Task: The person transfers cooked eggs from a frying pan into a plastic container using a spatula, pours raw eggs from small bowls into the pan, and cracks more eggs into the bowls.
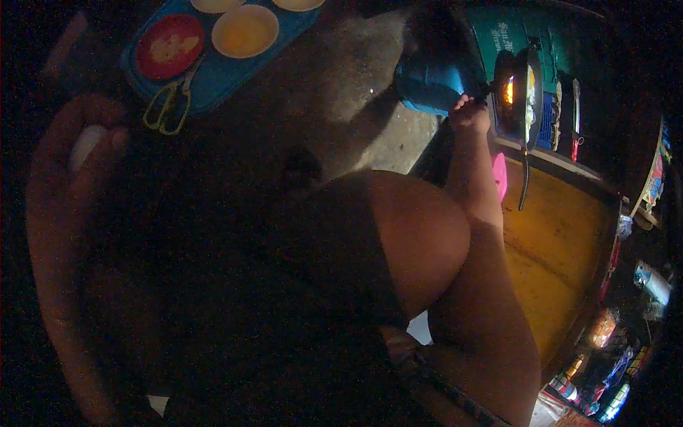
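Observation:
In the dim left side, my left hand (92, 149) is closed around a white egg (87, 146), only part of which shows between the fingers. My right hand (469, 116) reaches out at the upper right beside the stove flame (509, 90). Its fingers are curled at a small dark part, and I cannot make out what they hold. Close by, a dark frying pan (535, 78) is seen nearly edge-on, with a frying egg (531, 99) showing white and yellow. A thin dark handle (525, 181) extends from the pan's side.
A blue tray (213, 85) bears a red bowl (169, 47), a pale bowl (245, 31) with yellowish contents, and green-handled scissors (167, 107). A blue object (430, 85) and a pink item (500, 178) flank my right arm. Packaged goods (603, 327) line the right edge.

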### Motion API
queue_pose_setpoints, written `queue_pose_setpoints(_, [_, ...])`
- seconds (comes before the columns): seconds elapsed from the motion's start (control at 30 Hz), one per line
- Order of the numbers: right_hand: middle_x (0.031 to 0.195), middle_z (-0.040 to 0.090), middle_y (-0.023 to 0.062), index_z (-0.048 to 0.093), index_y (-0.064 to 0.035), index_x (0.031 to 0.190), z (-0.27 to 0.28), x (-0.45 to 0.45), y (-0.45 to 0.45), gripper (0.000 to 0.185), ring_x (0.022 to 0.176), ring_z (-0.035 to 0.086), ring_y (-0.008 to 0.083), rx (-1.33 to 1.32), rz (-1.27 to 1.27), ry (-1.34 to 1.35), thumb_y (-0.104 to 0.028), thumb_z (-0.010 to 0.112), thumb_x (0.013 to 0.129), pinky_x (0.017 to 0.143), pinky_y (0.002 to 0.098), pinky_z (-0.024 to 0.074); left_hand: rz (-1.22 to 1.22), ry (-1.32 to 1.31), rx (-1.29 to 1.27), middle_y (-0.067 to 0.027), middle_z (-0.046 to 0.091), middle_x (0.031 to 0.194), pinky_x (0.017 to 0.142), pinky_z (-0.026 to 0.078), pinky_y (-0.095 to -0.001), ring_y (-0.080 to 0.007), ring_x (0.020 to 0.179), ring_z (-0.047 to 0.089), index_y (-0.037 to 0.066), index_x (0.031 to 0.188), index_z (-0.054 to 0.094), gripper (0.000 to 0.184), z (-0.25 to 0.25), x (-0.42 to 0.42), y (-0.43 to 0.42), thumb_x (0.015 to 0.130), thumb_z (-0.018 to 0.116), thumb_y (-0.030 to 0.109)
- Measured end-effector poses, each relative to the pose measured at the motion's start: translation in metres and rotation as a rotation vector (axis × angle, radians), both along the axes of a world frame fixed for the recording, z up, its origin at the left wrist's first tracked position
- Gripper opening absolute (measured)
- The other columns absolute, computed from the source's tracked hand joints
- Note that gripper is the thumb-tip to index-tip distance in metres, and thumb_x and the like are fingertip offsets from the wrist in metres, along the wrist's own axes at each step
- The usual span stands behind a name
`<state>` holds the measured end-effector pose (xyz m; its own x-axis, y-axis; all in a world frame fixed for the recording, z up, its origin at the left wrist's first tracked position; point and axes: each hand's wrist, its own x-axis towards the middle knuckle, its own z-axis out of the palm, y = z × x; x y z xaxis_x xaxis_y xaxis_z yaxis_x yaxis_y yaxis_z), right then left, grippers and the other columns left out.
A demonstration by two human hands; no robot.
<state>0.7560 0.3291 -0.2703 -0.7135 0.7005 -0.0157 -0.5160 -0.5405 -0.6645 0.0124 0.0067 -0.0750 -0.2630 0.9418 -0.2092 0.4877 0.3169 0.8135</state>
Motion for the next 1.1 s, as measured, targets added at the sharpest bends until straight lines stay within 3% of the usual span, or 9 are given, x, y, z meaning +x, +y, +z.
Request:
queue_pose_setpoints(0.23, [0.117, 0.066, 0.0078, 0.058, -0.0088, 0.107, -0.038, 0.042, 0.015, 0.037, 0.106, 0.065, 0.0232, -0.1, -0.218, 0.137, -0.03, 0.03, 0.096, 0.091, 0.0352, 0.0492, -0.004, 0.001, -0.005, 0.0006, 0.062, 0.098, 0.083, 0.043, -0.025, -0.0095, 0.091, 0.054, 0.009, 0.103, 0.064, 0.019, -0.002, 0.001, 0.001, 0.087, 0.068, 0.017])
queue_pose_setpoints(0.47, [0.106, 0.064, 0.0056, 0.057, -0.0105, 0.104, -0.011, 0.017, 0.001, 0.03, 0.1, 0.065, 0.0199, -0.067, -0.133, -0.103, -0.028, 0.035, 0.092, 0.086, 0.0332, 0.0495, -0.003, 0.01, -0.011, 0.0006, 0.062, 0.098, 0.083, 0.043, -0.0251, -0.0096, 0.091, 0.054, 0.01, 0.103, 0.064, 0.019, -0.002, 0.002, 0.003, 0.087, 0.068, 0.017])
queue_pose_setpoints(0.63, [0.098, 0.062, 0.0031, 0.056, -0.0109, 0.105, 0.008, -0.017, -0.015, 0.031, 0.088, 0.06, 0.0181, -0.165, -0.374, -0.187, -0.029, 0.033, 0.094, 0.077, 0.0312, 0.0474, -0.009, 0.022, -0.018, 0.0006, 0.062, 0.098, 0.084, 0.043, -0.0252, -0.0097, 0.091, 0.054, 0.01, 0.103, 0.064, 0.019, 0.0, 0.0, 0.005, 0.087, 0.068, 0.017])
queue_pose_setpoints(0.8, [0.104, 0.063, 0.0045, 0.057, -0.01, 0.109, 0.061, -0.087, -0.037, 0.038, 0.098, 0.061, 0.0203, -0.289, -0.99, -0.686, -0.032, 0.028, 0.098, 0.08, 0.0344, 0.047, -0.011, 0.025, -0.02, 0.0006, 0.062, 0.099, 0.084, 0.043, -0.0253, -0.0098, 0.092, 0.054, 0.01, 0.103, 0.064, 0.018, 0.0, 0.002, 0.005, 0.087, 0.068, 0.017])
queue_pose_setpoints(0.9, [0.114, 0.063, 0.006, 0.057, -0.0089, 0.114, 0.066, -0.102, -0.04, 0.041, 0.109, 0.058, 0.0202, -0.273, -1.03, -0.869, -0.034, 0.029, 0.098, 0.083, 0.0367, 0.0464, -0.016, 0.03, -0.017, 0.0006, 0.062, 0.099, 0.084, 0.043, -0.0253, -0.0098, 0.092, 0.054, 0.01, 0.103, 0.064, 0.018, -0.001, 0.002, 0.006, 0.087, 0.068, 0.017])
queue_pose_setpoints(0.97, [0.118, 0.063, 0.0064, 0.057, -0.0089, 0.119, 0.032, -0.034, -0.019, 0.042, 0.113, 0.057, 0.0201, 0.32, -0.771, -1.526, -0.034, 0.03, 0.098, 0.086, 0.0378, 0.0462, -0.014, 0.032, -0.021, 0.0006, 0.062, 0.099, 0.084, 0.043, -0.0254, -0.0099, 0.092, 0.054, 0.01, 0.103, 0.064, 0.018, -0.001, 0.002, 0.006, 0.087, 0.068, 0.017])
queue_pose_setpoints(1.03, [0.121, 0.062, 0.0068, 0.057, -0.0091, 0.122, 0.031, -0.031, -0.018, 0.042, 0.116, 0.056, 0.0209, 0.8, -0.329, -2.198, -0.033, 0.031, 0.099, 0.09, 0.0382, 0.0456, -0.018, 0.035, -0.018, 0.0006, 0.062, 0.099, 0.084, 0.043, -0.0254, -0.0099, 0.092, 0.054, 0.01, 0.103, 0.064, 0.018, 0.001, 0.004, 0.005, 0.087, 0.068, 0.017])
queue_pose_setpoints(1.07, [0.123, 0.062, 0.0069, 0.057, -0.0094, 0.123, 0.054, -0.074, -0.032, 0.042, 0.117, 0.056, 0.0218, 0.958, -0.015, -2.555, -0.032, 0.031, 0.099, 0.092, 0.0381, 0.045, -0.017, 0.036, -0.019, 0.0006, 0.062, 0.099, 0.084, 0.043, -0.0254, -0.0099, 0.092, 0.054, 0.01, 0.103, 0.064, 0.018, -0.001, 0.001, 0.005, 0.087, 0.068, 0.017])
queue_pose_setpoints(1.1, [0.125, 0.061, 0.0071, 0.058, -0.0097, 0.124, 0.062, -0.088, -0.036, 0.042, 0.117, 0.056, 0.0225, 1.005, 0.156, -2.718, -0.031, 0.03, 0.099, 0.094, 0.0379, 0.0443, -0.016, 0.035, -0.024, 0.0006, 0.062, 0.099, 0.085, 0.043, -0.0254, -0.0099, 0.092, 0.054, 0.01, 0.103, 0.064, 0.018, -0.001, 0.001, 0.005, 0.087, 0.068, 0.017])
